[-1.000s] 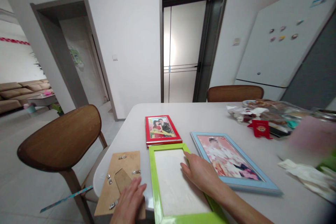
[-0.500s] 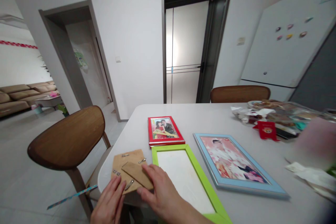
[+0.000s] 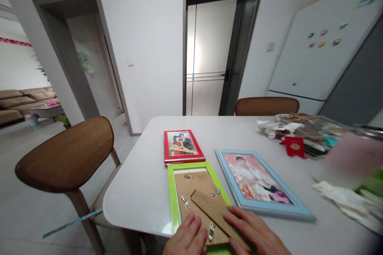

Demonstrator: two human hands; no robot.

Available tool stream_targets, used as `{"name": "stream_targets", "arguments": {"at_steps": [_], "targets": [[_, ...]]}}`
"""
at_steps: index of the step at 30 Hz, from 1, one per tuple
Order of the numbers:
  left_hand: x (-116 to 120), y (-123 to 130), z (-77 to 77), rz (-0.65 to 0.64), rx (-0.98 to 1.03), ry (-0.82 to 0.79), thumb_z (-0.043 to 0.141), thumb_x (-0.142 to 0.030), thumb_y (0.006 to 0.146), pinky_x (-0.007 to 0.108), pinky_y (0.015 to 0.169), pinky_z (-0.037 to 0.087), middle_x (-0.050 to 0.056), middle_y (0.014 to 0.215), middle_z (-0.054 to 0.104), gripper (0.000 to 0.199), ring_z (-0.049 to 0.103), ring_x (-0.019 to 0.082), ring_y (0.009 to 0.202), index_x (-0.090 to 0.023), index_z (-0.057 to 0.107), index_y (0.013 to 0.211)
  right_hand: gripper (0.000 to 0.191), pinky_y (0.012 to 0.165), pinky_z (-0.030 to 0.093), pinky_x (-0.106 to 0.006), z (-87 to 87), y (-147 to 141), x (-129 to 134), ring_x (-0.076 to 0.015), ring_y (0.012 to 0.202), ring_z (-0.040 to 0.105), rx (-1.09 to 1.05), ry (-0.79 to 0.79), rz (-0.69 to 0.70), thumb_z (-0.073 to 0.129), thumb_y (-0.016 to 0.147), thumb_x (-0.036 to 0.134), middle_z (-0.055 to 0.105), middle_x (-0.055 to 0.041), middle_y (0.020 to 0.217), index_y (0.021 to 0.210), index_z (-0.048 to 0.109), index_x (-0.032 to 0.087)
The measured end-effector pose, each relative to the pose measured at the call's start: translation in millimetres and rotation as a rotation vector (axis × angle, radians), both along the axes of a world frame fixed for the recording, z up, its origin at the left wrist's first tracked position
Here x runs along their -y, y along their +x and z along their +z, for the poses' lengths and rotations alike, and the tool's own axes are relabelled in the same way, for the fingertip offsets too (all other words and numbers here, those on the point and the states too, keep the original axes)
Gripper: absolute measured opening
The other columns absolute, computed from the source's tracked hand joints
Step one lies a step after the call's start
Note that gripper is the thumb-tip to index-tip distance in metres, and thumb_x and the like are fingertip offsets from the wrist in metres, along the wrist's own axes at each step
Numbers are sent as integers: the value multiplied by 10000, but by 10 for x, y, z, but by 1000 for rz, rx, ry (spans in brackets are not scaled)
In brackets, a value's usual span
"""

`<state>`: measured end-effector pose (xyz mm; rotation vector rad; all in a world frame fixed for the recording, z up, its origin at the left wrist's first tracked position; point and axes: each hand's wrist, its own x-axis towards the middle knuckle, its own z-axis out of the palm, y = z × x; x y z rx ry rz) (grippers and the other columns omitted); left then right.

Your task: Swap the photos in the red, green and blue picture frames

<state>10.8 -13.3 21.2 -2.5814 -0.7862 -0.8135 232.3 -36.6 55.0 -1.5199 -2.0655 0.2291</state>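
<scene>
A brown backing board with metal clips and a fold-out stand lies over the opening of a green photo frame. A strip of white shows past its top edge. My left hand rests with fingers flat on the board's lower left part, its thumb hidden. My right hand holds the lower right side by the stand, thumb low and fingers on top. Beyond the green frame is a red-framed photo. To the right lies a blue-framed photo.
Food packages, a red packet and white tissue lie on the table's right side. A wooden chair stands at the left, with a blue patterned strip by its seat. Another chair is at the far side.
Both hands have moved right, carrying the backing board from left of the green frame to over its opening. The view has shifted slightly.
</scene>
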Motion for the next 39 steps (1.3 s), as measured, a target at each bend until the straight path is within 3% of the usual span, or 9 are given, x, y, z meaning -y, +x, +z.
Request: {"name": "stream_targets", "arguments": {"at_steps": [2, 6, 9, 13, 20, 24, 28, 35, 39], "targets": [[-36, -5, 36, -21, 27, -35, 498, -225, 793, 285, 801, 490, 82, 978, 652, 197, 562, 209, 963, -144, 585, 950, 332, 807, 458, -367, -65, -27, -57, -232, 960, 545, 65, 81, 30, 511, 702, 363, 591, -90, 1053, 999, 613, 255], [-59, -85, 171, -12, 40, -290, 473, -217, 802, 397, 892, 410, -7, 998, 646, 183, 564, 159, 975, -224, 539, 972, 343, 804, 452, -376, -107, -130, -165, -228, 942, 536, 112, 105, 44, 499, 703, 301, 575, -112, 1034, 1019, 595, 210], [-60, -142, 189, 1, 45, -386, 470, -300, 801, 431, 898, 393, 26, 1069, 611, 246, 535, 177, 1020, -220, 496, 1033, 340, 813, 437, -381, -63, -160, -166, -229, 936, 521, 102, 48, 45, 499, 686, 269, 561, -113, 1011, 1005, 594, 199], [-80, -189, 108, 24, 50, -438, 532, -497, 701, 463, 875, 401, 102, 1177, 525, 512, 472, 249, 1086, -198, 439, 1106, 344, 826, 413, -390, 12, -159, -115, -236, 945, 497, 101, -34, 54, 503, 673, 259, 534, -112, 1008, 1001, 586, 194], [-76, -174, 204, 67, 8, -665, 510, -605, 649, 481, 886, 373, 86, 1226, 482, 447, 424, 268, 1128, -214, 515, 866, 264, 796, 388, -359, 86, -183, -349, -209, 895, 477, 140, -46, 48, 422, 746, 237, 520, -94, 954, 951, 580, 189], [-73, -172, 224, 72, -17, -697, 504, -642, 620, 472, 898, 357, 102, 1230, 474, 481, 418, 274, 1131, -209, 524, 829, 249, 755, 383, -352, 114, -179, -585, -212, 869, 464, 207, -13, -22, 380, 767, 207, 514, -90, 909, 889, 596, 190], [-57, -168, 203, 89, -22, -693, 498, -631, 636, 469, 897, 359, 95, 1234, 471, 467, 416, 272, 1134, -208, 529, 832, 235, 767, 374, -337, 98, -165, -656, -204, 867, 454, 223, -22, -18, 380, 760, 179, 507, -80, 878, 766, 615, 192], [-33, -149, 245, 136, -17, -739, 580, -569, 614, 485, 912, 348, 89, 1242, 462, 445, 402, 273, 1144, -199, 532, 857, 241, 795, 361, -339, 87, -143, -581, -210, 908, 436, 192, -30, 10, 374, 770, 182, 504, -92, 956, 820, 610, 184], [-34, -146, 244, 131, -25, -763, 659, -476, 584, 464, 919, 352, 98, 1215, 490, 403, 419, 275, 1130, -178, 550, 832, 252, 802, 341, -349, 171, -365, -534, -209, 936, 420, 156, -21, 92, 373, 785, 192, 505, -80, 1007, 923, 584, 206]]}}
